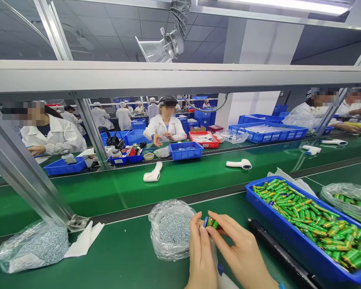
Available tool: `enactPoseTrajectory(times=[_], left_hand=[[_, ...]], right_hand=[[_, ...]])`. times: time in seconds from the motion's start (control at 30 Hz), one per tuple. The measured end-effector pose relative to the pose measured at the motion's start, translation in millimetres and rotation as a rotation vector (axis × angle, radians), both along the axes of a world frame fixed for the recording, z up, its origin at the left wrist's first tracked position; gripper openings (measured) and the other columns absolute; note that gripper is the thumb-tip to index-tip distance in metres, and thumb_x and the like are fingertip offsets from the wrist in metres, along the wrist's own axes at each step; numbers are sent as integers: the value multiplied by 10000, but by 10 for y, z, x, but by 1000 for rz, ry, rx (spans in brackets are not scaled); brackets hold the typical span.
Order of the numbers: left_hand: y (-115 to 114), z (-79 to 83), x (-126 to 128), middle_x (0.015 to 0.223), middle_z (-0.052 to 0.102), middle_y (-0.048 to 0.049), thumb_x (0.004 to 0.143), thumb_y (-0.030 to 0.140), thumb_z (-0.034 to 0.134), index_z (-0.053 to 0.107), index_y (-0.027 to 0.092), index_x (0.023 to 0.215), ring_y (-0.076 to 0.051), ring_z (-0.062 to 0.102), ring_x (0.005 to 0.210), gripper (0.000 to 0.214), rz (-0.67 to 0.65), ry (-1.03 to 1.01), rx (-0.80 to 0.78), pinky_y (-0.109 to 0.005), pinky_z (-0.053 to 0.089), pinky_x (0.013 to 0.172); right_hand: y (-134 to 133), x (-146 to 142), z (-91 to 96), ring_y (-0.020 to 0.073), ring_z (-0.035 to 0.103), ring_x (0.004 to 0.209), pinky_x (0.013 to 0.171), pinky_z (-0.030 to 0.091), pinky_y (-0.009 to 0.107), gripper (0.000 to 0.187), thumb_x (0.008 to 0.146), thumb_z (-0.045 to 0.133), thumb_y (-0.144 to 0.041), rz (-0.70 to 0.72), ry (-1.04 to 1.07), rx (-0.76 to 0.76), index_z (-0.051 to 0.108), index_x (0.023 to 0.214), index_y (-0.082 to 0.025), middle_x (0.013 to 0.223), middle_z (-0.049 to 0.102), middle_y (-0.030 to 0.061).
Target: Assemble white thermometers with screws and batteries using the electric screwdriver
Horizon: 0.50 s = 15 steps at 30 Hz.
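My left hand [201, 253] and my right hand [242, 247] meet at the front, right of the middle. Small green batteries [211, 222] sit at the fingertips, pinched by my right thumb and fingers. Beside them is a small blue piece [205, 221]. My left hand is closed around a white handheld device [225, 281] with a blue button, mostly hidden by both hands. Left of my hands lies an open plastic bag of small metal screws [174, 228]. A black electric screwdriver [278, 251] rests to the right of my right hand.
A blue tray [251, 196] heaped with green batteries stands at right, with a plastic bag of batteries [347, 196] behind. Another screw bag [36, 245] lies at left by a metal post [27, 160]. White thermometer-shaped devices [153, 172] lie on the green conveyor [192, 176]. Co-workers sit opposite.
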<state>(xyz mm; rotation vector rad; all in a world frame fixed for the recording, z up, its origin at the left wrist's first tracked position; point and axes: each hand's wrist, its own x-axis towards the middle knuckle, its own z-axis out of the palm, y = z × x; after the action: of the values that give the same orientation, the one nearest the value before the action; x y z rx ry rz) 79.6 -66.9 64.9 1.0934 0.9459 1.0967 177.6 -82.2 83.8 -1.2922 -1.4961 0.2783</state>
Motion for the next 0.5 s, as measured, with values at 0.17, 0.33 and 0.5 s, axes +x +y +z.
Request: enactPoseTrajectory(times=[0.17,0.33,0.5], left_hand=[[-11,-34,5,1379,396,-105,825,680,368,394,188,1259,-233,311,1312,657,-7,-33,5,-338,184,1119],[-24,-53,5,1401,370,-83,810,700,369,387,206,1269,-222,279,1329,674,-5,1,-10,-323,161,1124],[-29,-62,-14,1380,395,-90,815,698,360,392,200,1266,-226,312,1308,672,1,-4,22,-318,206,1105]], right_hand=[[-4,-16,8,168,629,737,599,561,227,238,881,522,-276,-19,-82,38,640,1079,-219,892,643,58],[-27,13,-2,156,626,747,631,553,222,276,900,503,-282,-11,-139,-16,610,1146,-219,923,631,58],[-68,5,-22,195,621,881,707,543,253,303,889,507,-369,-35,-59,-27,627,1137,-243,1029,625,74]])
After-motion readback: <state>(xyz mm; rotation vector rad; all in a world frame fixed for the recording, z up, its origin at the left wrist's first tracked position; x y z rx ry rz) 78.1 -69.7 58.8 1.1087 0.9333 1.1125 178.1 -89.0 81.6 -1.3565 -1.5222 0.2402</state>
